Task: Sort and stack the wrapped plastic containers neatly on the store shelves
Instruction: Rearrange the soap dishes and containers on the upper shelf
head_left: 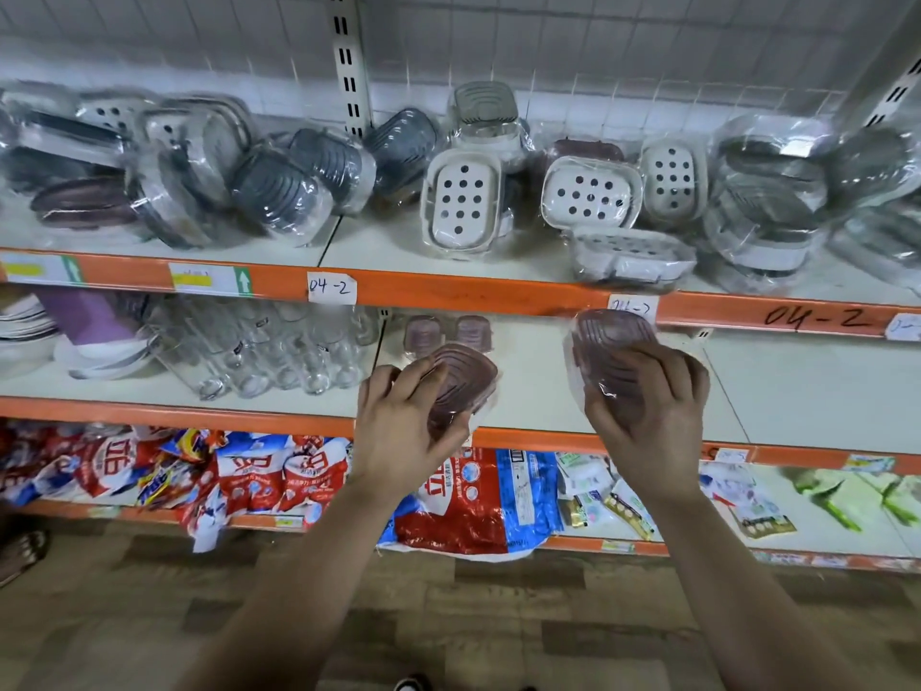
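Observation:
My left hand (398, 421) grips a wrapped mauve ribbed container (463, 379) at the front of the middle shelf (807, 386). My right hand (648, 406) holds a second wrapped mauve container (610, 336), tilted, just below the upper shelf's orange edge. Two small mauve containers (446, 334) stand at the back of the middle shelf. On the upper shelf (379, 246) lie many wrapped containers: grey ribbed ones (284, 192) at left, white perforated ones (461, 202) in the middle, grey ones (767, 202) at right.
Clear glass jars (269, 351) and white bowls (94, 351) fill the middle shelf's left part. Detergent bags (249, 471) and small packets crowd the bottom shelf. A slotted upright post (349, 62) divides the upper shelf. Below is wood-pattern floor.

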A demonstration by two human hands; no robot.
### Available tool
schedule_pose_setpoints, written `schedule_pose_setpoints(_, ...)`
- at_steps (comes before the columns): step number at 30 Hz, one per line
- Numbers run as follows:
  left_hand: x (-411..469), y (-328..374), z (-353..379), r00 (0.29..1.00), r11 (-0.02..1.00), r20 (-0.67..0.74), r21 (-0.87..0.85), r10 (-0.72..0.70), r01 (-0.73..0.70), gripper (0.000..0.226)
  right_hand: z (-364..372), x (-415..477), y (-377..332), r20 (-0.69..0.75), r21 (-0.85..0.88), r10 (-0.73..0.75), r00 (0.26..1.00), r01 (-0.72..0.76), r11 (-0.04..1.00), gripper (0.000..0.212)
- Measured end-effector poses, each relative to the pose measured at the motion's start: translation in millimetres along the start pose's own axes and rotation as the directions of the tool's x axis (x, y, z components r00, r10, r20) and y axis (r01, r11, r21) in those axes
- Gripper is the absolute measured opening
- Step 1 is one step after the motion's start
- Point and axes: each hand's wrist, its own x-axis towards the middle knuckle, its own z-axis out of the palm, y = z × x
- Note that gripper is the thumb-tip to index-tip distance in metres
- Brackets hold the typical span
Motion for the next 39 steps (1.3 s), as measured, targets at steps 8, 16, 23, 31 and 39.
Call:
schedule_pose_setpoints(8,-30,-43,59,0.995,0.996,0.04,-0.004,-0.086,0.086,0.053,50,-58,5,0.173,0.046,0.029,0.985,-0.038,0.998,0.045)
schedule_pose_setpoints(16,-26,-104,159,0.944,0.973,0.261,0.159,-0.205,0.167,0.058,145,-115,22,0.386,0.043,0.082,0.919,-0.107,0.993,0.051)
schedule_pose_setpoints(23,12,-134,229,0.892,0.957,0.361,0.203,-0.27,0.207,0.07,195,-123,23,0.383,0.068,0.045,0.923,-0.077,0.995,0.047)
schedule_pose_setpoints(31,51,-149,269,0.883,0.954,0.379,0.218,-0.276,0.205,0.08,231,-109,34,0.389,0.06,0.084,0.918,-0.116,0.991,0.046)
schedule_pose_setpoints(39,17,-181,265,0.949,0.972,0.225,-0.026,-0.222,0.234,0.06,262,-89,34,0.39,0.035,0.095,0.916,-0.117,0.992,0.048)
